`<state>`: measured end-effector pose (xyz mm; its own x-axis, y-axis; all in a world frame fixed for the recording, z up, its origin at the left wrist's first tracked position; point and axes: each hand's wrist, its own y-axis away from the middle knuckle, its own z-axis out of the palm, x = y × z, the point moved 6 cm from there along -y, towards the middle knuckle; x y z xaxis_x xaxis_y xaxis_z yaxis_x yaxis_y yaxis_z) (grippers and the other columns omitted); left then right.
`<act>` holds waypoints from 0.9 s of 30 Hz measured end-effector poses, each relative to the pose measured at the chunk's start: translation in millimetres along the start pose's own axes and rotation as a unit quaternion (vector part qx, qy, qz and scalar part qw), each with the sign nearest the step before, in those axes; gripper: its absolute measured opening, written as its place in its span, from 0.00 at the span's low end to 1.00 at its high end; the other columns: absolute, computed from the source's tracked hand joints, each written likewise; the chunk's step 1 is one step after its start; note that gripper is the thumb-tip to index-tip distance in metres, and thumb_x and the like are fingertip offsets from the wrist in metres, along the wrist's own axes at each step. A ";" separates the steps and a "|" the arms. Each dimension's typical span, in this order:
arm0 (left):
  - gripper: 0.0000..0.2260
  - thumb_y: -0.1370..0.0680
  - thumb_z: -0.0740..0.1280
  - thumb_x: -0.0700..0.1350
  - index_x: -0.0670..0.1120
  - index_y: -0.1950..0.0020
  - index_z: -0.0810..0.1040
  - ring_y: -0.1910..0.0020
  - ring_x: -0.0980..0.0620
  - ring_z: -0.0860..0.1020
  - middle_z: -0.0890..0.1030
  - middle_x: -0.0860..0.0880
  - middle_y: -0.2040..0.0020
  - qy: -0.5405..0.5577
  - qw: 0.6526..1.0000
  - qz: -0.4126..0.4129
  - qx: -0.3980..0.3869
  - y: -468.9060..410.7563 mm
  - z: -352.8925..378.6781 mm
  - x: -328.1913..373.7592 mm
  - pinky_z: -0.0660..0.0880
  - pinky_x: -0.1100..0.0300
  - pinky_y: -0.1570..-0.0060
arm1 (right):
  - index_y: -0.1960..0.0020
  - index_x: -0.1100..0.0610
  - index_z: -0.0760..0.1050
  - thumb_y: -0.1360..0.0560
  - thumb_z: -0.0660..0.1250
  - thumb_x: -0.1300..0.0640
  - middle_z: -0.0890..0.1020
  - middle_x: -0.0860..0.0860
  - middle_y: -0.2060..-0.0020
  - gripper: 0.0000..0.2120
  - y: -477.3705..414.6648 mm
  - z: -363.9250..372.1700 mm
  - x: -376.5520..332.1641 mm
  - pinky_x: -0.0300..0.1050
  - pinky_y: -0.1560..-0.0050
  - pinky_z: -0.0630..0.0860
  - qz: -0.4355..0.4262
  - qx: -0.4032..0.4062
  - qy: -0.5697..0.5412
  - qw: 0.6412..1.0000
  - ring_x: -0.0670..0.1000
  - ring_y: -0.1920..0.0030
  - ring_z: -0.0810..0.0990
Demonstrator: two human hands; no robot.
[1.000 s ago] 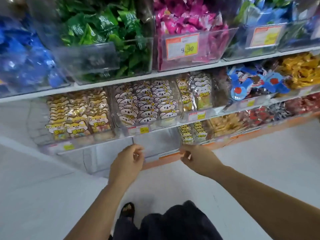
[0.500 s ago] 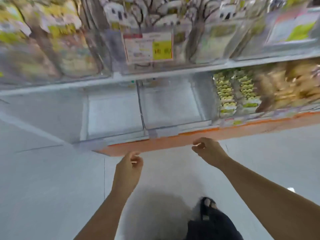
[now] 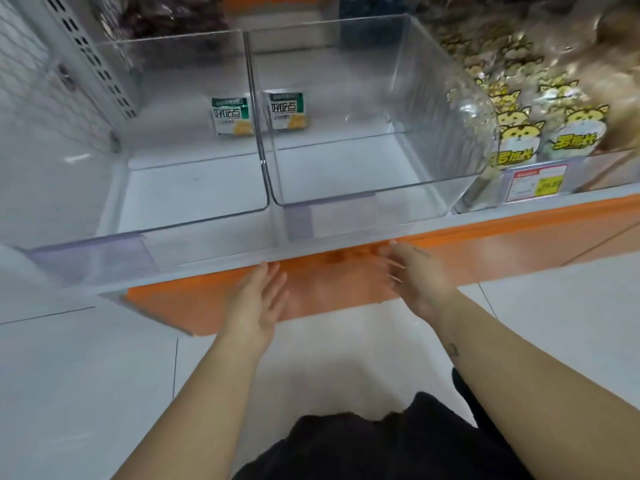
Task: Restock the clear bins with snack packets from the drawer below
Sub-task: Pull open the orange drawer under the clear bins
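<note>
White glossy floor tiles (image 3: 86, 393) are spread across the lower view, and a long orange drawer front (image 3: 194, 306) is set above them, under the pale shelf edge (image 3: 207, 268). Two big clear plastic bins are stood side by side on the shelf, their walls touching: the left bin (image 3: 194, 188) and the right bin (image 3: 346, 168). Yellow cat-print packets (image 3: 519, 136) are heaped just beside the right bin. The left hand (image 3: 258, 299) is held before the drawer front with fingers straight and close together, nothing gripped. The right hand (image 3: 412, 278) is reached to the drawer's top edge, its fingers blurred but seemingly spread and holding nothing. One small green-and-white snack packet is seen at each bin's back, the left packet (image 3: 231, 114) and the right packet (image 3: 286, 110). A red-and-yellow price label (image 3: 536, 183) is fixed at the far right.
</note>
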<state>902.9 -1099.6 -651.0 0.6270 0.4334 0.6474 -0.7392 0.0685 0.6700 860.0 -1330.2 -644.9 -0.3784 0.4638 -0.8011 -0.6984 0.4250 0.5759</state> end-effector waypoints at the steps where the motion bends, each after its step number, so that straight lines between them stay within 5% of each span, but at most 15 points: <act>1: 0.04 0.19 0.60 0.43 0.47 0.46 0.74 0.45 0.51 0.76 0.79 0.50 0.47 0.013 1.000 -0.002 -0.003 -1.8 -0.4 0.1 0.70 0.55 0.44 | 0.56 0.54 0.72 0.20 0.62 0.59 0.80 0.50 0.59 0.06 -1.5 0.9 2.4 0.41 0.63 0.69 0.004 0.002 -0.019 1.000 0.47 0.64 0.79; 8: 0.04 0.19 0.61 0.41 0.47 0.50 0.75 0.52 0.54 0.78 0.78 0.50 0.51 0.039 0.999 0.000 -0.005 -5.1 0.6 6.1 0.73 0.57 0.53 | 0.48 0.55 0.73 0.20 0.62 0.57 0.80 0.49 0.57 0.04 -5.1 14.9 12.4 0.36 0.72 0.76 0.065 -0.020 -0.165 0.984 0.45 0.64 0.82; 16: 0.03 0.19 0.61 0.45 0.49 0.48 0.74 0.54 0.54 0.78 0.80 0.51 0.52 -0.009 1.000 -0.002 0.025 16.4 -16.7 -6.5 0.74 0.55 0.46 | 0.57 0.55 0.73 0.19 0.60 0.58 0.80 0.51 0.58 0.08 20.4 -0.7 17.7 0.41 0.62 0.72 0.067 0.037 -0.078 0.994 0.48 0.65 0.75; 20: 0.04 0.18 0.60 0.45 0.49 0.49 0.75 0.53 0.53 0.79 0.83 0.51 0.50 -0.138 0.990 -0.018 0.005 37.2 -28.3 -10.6 0.72 0.53 0.43 | 0.57 0.57 0.73 0.20 0.61 0.59 0.81 0.53 0.62 0.08 49.3 -9.6 16.5 0.43 0.62 0.72 0.072 0.018 0.044 0.996 0.50 0.66 0.76; 22: 0.06 0.19 0.62 0.46 0.50 0.49 0.78 0.51 0.53 0.81 0.84 0.52 0.51 -0.283 0.959 0.000 -0.032 52.1 -27.9 -4.8 0.73 0.57 0.51 | 0.60 0.57 0.74 0.21 0.63 0.58 0.82 0.55 0.63 0.09 63.2 -8.9 9.7 0.46 0.60 0.73 0.018 -0.029 0.220 0.975 0.53 0.65 0.77; 24: 0.07 0.20 0.63 0.46 0.51 0.52 0.80 0.51 0.56 0.80 0.84 0.55 0.52 -0.433 0.895 0.094 -0.060 63.4 -24.5 8.2 0.72 0.62 0.54 | 0.63 0.55 0.76 0.23 0.66 0.57 0.82 0.55 0.62 0.10 72.7 -1.5 -2.2 0.45 0.57 0.73 -0.103 -0.053 0.407 0.906 0.53 0.60 0.79; 26: 0.05 0.21 0.64 0.47 0.54 0.52 0.79 0.48 0.57 0.78 0.81 0.59 0.49 -0.578 0.781 0.234 -0.022 70.5 -23.5 24.6 0.71 0.62 0.50 | 0.53 0.53 0.78 0.24 0.67 0.55 0.82 0.50 0.55 0.03 78.9 8.5 -15.2 0.42 0.54 0.72 -0.230 -0.033 0.538 0.810 0.52 0.51 0.79; 27: 0.04 0.21 0.64 0.48 0.55 0.48 0.78 0.44 0.56 0.76 0.79 0.58 0.46 -0.638 0.714 0.289 0.014 73.9 -24.2 31.6 0.70 0.59 0.44 | 0.45 0.52 0.78 0.24 0.66 0.53 0.81 0.49 0.48 0.09 80.6 13.5 -17.8 0.42 0.48 0.71 -0.272 -0.021 0.599 0.753 0.52 0.44 0.77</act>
<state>862.1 -1059.0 -589.8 -0.0529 -0.7905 0.6102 -0.9711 0.1831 0.1530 818.6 -1293.7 -582.0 -0.2888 -0.8150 -0.5024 -0.9569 0.2624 0.1244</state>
